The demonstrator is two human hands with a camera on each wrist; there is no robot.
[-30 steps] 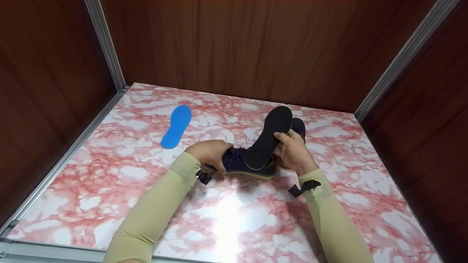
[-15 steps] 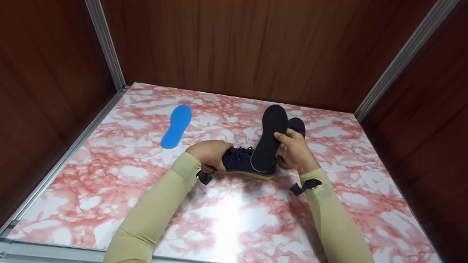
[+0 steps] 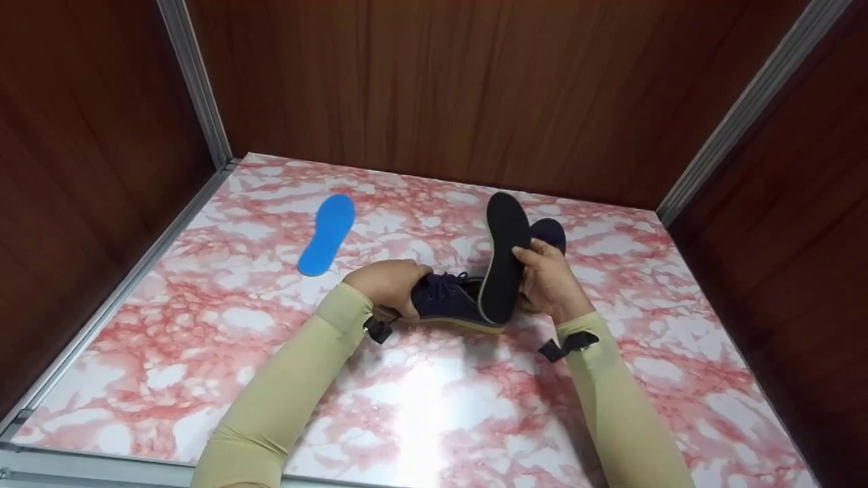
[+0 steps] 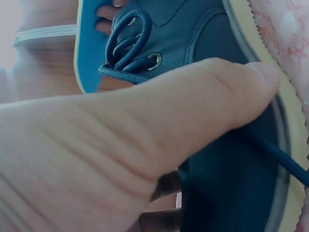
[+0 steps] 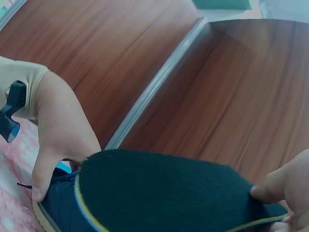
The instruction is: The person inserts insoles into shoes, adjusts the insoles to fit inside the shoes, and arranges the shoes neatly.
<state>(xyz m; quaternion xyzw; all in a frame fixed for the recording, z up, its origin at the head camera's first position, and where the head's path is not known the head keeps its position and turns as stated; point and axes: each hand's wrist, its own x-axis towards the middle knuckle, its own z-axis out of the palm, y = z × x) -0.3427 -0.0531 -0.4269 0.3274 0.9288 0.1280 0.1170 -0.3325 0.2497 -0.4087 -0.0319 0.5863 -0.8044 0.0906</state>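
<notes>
A dark navy lace-up shoe [image 3: 441,301] with a tan sole is on the marbled table, its toe to the left. My left hand [image 3: 390,285] grips it round the toe; in the left wrist view the thumb [image 4: 231,92] lies along its side near the sole. Between thumb and fingers my right hand [image 3: 553,281] pinches an insole [image 3: 507,251], black side toward the head camera. Its other face shows blue [image 4: 88,48] in the left wrist view. The insole stands tilted up, its lower end overlapping the shoe's heel and opening in the head view.
A blue insole [image 3: 327,234] lies flat on the table [image 3: 203,325], left of the shoe. Behind my right hand a second navy shoe [image 3: 549,234] is partly hidden. Brown wood-grain panels [image 3: 441,88] with metal corner rails [image 3: 196,81] enclose the table on three sides.
The black-faced insole has swung more upright, its lower end moving right from over the laces toward the heel, uncovering the shoe's opening. My left hand and the shoe have stayed put.
</notes>
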